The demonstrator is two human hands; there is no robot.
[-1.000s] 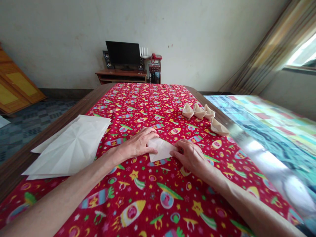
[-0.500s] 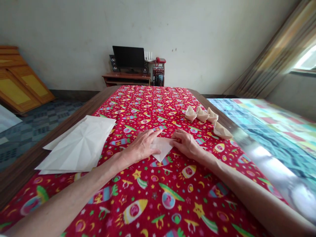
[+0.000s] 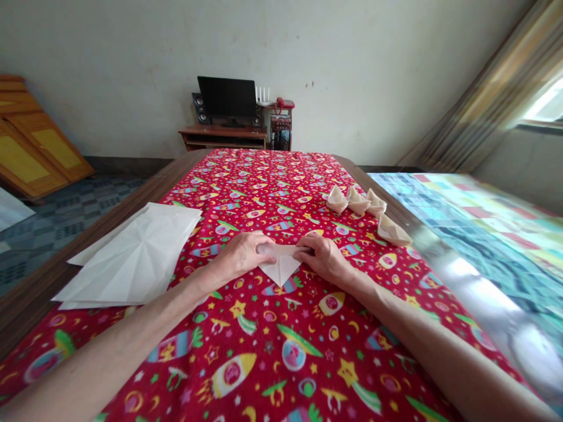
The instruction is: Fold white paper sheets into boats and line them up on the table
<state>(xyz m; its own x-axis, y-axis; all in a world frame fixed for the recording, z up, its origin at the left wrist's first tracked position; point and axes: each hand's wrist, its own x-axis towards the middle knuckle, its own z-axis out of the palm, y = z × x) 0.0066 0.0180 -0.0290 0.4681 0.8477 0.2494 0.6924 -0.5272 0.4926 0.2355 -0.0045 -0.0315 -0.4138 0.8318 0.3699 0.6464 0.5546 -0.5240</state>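
Btwn hands [image 3: 243, 253] [image 3: 324, 257], pointed wht paper [image 3: 280, 272]

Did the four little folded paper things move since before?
No. The four folded papers are in the same spot on the red cloth, with the same yellow rocket picture beside the nearest one.

The ends of the folded paper [image 3: 280, 272] are hidden by the left hand [image 3: 241, 254] and right hand [image 3: 326, 259]; the cabinet [image 3: 41, 143] at nine o'clock and window [image 3: 548, 106] at two are cut off.
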